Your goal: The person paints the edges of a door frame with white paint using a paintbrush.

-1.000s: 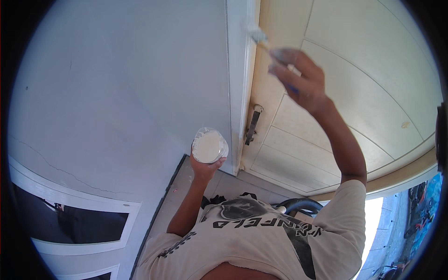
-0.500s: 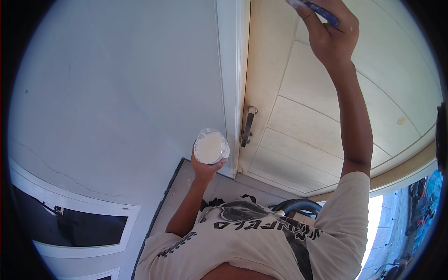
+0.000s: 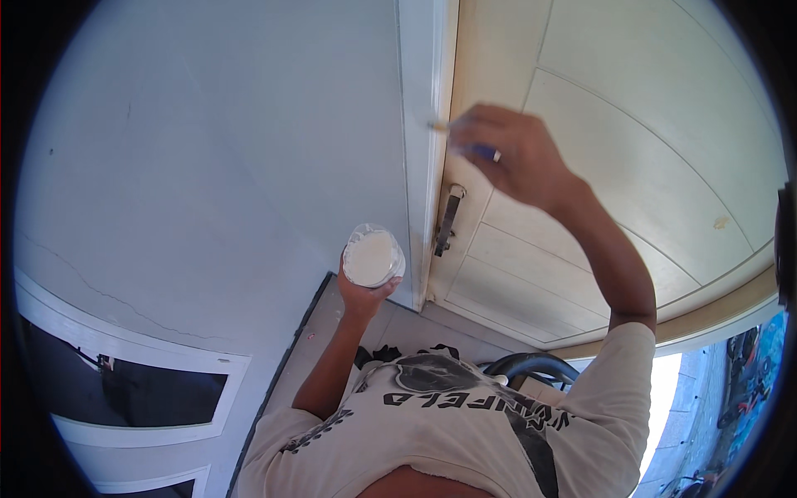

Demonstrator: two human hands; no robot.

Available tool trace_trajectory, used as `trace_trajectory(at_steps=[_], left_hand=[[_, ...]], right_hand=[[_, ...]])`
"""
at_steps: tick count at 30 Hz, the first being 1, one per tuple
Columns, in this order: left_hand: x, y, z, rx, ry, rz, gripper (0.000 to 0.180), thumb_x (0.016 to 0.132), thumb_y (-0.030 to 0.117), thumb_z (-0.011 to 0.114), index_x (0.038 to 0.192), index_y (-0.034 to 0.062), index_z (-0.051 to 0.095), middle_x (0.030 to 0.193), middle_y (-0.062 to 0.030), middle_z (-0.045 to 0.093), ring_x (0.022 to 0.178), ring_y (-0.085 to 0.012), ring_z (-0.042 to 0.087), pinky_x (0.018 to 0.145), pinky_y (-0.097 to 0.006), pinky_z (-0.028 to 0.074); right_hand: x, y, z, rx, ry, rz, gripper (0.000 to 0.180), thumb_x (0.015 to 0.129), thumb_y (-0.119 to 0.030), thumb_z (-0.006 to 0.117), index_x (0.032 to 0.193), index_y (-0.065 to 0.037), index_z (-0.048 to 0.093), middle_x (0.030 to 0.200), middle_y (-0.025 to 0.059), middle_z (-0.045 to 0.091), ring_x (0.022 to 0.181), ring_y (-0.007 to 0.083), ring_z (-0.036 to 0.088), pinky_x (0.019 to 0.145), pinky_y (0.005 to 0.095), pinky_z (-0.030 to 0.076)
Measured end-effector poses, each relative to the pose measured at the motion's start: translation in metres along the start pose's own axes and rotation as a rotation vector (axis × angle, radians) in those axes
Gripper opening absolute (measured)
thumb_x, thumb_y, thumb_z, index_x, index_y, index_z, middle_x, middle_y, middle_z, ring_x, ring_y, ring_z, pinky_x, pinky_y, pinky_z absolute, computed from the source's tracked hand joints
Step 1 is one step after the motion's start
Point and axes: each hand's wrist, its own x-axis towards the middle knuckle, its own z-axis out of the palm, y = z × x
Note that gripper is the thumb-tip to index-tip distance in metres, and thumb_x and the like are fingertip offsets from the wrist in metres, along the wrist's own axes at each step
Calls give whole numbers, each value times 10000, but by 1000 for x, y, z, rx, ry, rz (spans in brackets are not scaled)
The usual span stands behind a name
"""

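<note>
A clear plastic cup point(image 3: 371, 256) of white paint is held in my left hand point(image 3: 363, 298), whose fingers wrap its lower part. The cup is in front of the grey-white wall point(image 3: 232, 141), left of the door handle. My right hand point(image 3: 516, 156), somewhat blurred, is closed around a paintbrush with a blue handle point(image 3: 485, 152). Its small tip points left, toward the white door frame point(image 3: 422, 158). Whether the bristles touch the frame, I cannot tell. Behind my right arm lies a cream panelled door point(image 3: 598, 158).
A dark metal door handle point(image 3: 449, 218) juts from the door just below my right hand. White-framed window openings point(image 3: 237, 386) are at the lower left. Near my body, a black curved object point(image 3: 527, 365) stands by the tiled floor point(image 3: 390, 328). Blurred items point(image 3: 751, 365) lie outside at far right.
My right hand has come down and left with the paintbrush, from high on the door to beside the frame. The cup in my left hand has hardly shifted.
</note>
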Motion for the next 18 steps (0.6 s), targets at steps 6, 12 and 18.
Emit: trace_trajectory(at_steps=[6, 12, 18], left_hand=[[2, 3, 5, -26, -36, 45, 842, 610, 88, 937, 1316, -27, 495, 1226, -142, 636, 1125, -222, 645, 976, -361, 536], [-3, -5, 10, -89, 60, 59, 760, 621, 79, 901, 1282, -75, 559, 1198, -145, 675, 1086, -226, 674, 975, -378, 539], [-6, -3, 3, 47, 13, -36, 847, 621, 99, 928, 1327, -30, 479, 1214, -150, 639, 1118, -213, 649, 962, -355, 543]], right_hand=[[79, -2, -69, -200, 442, -289, 149, 869, 27, 744, 1007, -8, 700, 997, 167, 719, 900, 317, 735, 719, 315, 596], [-27, 12, 27, -254, 160, -218, 228, 766, 42, 775, 946, -58, 679, 992, 122, 701, 890, 270, 708, 678, 323, 593], [-128, 4, 80, 310, 111, 257, 245, 793, 65, 730, 993, -62, 668, 996, 127, 688, 835, 262, 700, 681, 336, 575]])
